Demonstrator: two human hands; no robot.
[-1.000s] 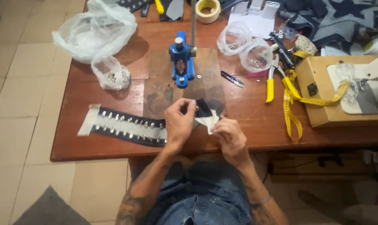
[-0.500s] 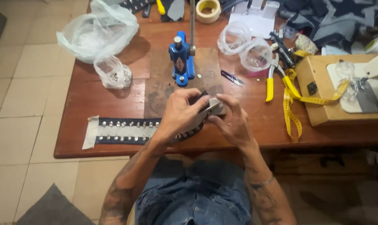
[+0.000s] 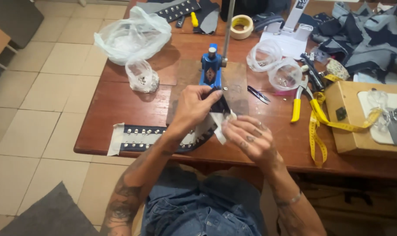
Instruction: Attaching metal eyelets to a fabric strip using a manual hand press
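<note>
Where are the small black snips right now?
In the head view, the small black snips lie on the table right of the blue hand press, left of the yellow-handled pliers.

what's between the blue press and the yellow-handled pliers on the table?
Head view: small dark snips lie on the wood between the blue press and the yellow-handled pliers, with a tiny metal stud near the press base.
</note>
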